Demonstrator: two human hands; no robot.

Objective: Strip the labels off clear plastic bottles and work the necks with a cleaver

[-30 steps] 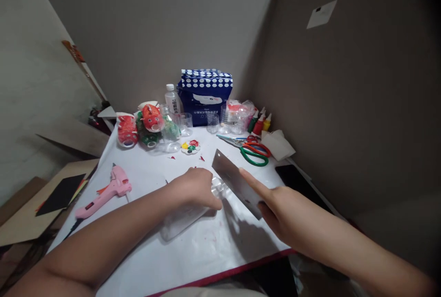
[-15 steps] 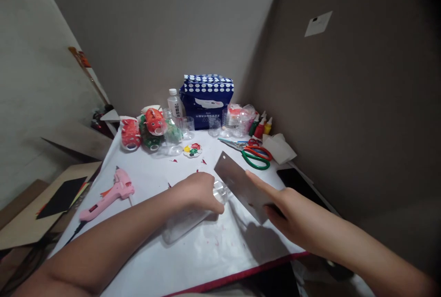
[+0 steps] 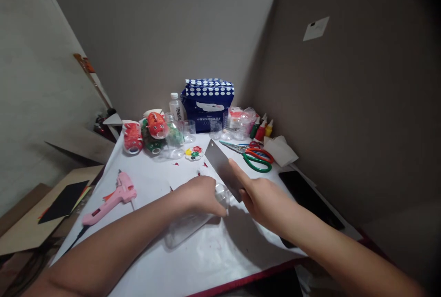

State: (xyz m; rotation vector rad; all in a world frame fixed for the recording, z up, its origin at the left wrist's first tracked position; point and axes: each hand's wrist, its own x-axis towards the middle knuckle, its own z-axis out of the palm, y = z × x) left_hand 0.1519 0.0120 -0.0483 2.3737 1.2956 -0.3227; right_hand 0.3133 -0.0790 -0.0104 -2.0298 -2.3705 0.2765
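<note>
My left hand (image 3: 203, 195) is closed around a clear plastic bottle (image 3: 182, 232) that lies on its side on the white-covered table (image 3: 144, 251). The bottle's end shows just beyond my fingers, and my forearm hides much of its body. In my right hand (image 3: 262, 196) is a cleaver (image 3: 222, 168) with a broad metal blade, its handle hidden in my fist and my index finger laid along the blade. The blade stands close beside the bottle's right end; whether the two touch I cannot tell.
At left lies a pink glue gun (image 3: 112, 200). Red fish-like crafts (image 3: 132, 136), a blue bag (image 3: 208, 109) and cut clear cups (image 3: 216, 129) line the back. Scissors (image 3: 257, 161), paint bottles (image 3: 261, 129) and a black phone-like slab (image 3: 306, 200) sit at right.
My right hand has brought the cleaver left, closer to the bottle's end. My left hand keeps its hold on the bottle. The view has shifted slightly.
</note>
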